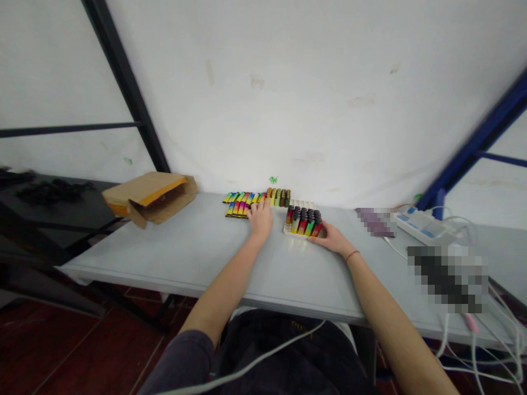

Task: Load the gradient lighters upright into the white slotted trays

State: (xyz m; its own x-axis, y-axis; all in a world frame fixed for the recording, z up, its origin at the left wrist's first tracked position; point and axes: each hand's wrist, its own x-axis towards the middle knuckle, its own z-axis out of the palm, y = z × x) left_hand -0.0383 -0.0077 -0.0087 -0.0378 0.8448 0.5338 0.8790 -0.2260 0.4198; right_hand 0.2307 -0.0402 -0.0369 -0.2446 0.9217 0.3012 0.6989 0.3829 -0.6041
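Note:
My left hand (261, 218) reaches over the right end of the rows of bright multicoloured lighters (236, 209) lying flat on the table. Its fingers look apart, and fingertips cover part of those lighters; no lifted one shows. My right hand (332, 239) grips the right front corner of a clear tray (291, 231), its thumb along the front edge. Upright lighters (302, 222) with black tops and coloured bodies stand in it. Behind my left hand stands another group of lighters (279, 196), yellow to dark green. An off-white slotted tray (302, 204) lies behind the held one.
An opened brown cardboard package (150, 195) rests on the grey table (173, 258) at the left. To the right are a blurred purple flat object (374, 221), a white power strip (420, 226) and tangled white cables (500, 351). A white wall (288, 109) stands behind.

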